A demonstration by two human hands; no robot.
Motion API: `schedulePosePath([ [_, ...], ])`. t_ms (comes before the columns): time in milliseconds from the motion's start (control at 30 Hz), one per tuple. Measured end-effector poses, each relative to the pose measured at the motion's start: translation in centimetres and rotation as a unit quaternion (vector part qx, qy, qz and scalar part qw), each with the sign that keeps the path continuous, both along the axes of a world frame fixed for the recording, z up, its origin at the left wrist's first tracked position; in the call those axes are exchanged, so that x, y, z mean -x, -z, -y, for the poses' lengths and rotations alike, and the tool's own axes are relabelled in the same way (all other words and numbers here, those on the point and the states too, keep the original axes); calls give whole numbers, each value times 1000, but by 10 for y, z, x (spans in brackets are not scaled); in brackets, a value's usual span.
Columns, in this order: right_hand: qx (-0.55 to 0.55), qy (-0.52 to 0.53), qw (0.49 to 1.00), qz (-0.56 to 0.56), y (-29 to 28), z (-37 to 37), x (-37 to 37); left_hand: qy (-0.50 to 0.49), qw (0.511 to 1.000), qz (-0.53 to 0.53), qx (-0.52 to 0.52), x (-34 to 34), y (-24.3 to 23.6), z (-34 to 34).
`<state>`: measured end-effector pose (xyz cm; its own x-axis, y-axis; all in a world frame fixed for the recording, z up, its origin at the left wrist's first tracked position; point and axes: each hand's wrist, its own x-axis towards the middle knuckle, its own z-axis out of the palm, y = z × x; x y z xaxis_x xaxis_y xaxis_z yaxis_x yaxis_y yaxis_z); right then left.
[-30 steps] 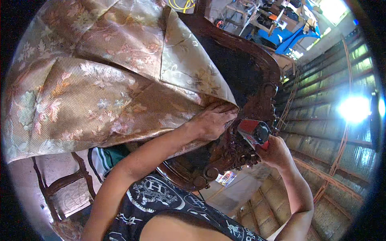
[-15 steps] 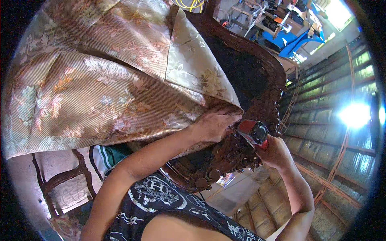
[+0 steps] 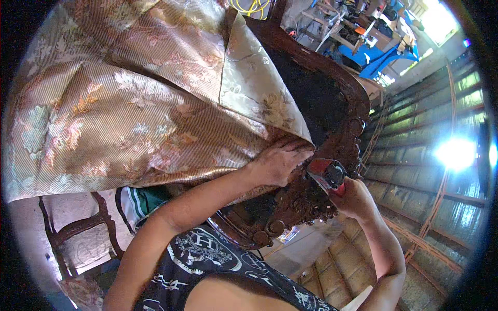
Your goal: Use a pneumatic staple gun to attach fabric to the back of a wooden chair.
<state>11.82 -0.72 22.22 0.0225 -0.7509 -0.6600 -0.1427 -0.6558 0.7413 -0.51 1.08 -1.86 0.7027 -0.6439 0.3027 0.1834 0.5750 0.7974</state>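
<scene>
While pinching gold floral brocade fabric [image 3: 119, 135] over dark-brown carved wooden frame [image 3: 311, 199] with left hand [image 3: 280, 163], is gripping red-and-black handheld tool [image 3: 326, 173] in right hand [image 3: 354, 198], ideally keeping fabric taut and tool steady.

I'm wearing a white-printed black shirt [image 3: 205, 250]; my golden-brown fabric [image 3: 129, 122] is showing fine stripes and pale flowers, my tool [image 3: 327, 171] red and black
</scene>
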Motion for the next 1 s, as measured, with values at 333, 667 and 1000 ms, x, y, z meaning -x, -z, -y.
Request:
schedulePosePath([
  [333, -3, -4, 1000, 6, 2, 1, 1, -30, 999, -14, 5, 0, 0, 0],
  [667, 5, 15, 1000, -13, 3, 1, -5, 41, 999, -20, 8, 0, 1, 1],
  [1000, -27, -25, 999, -9, -2, -2, 3, -10, 998, 64, -18, -4, 3, 1],
])
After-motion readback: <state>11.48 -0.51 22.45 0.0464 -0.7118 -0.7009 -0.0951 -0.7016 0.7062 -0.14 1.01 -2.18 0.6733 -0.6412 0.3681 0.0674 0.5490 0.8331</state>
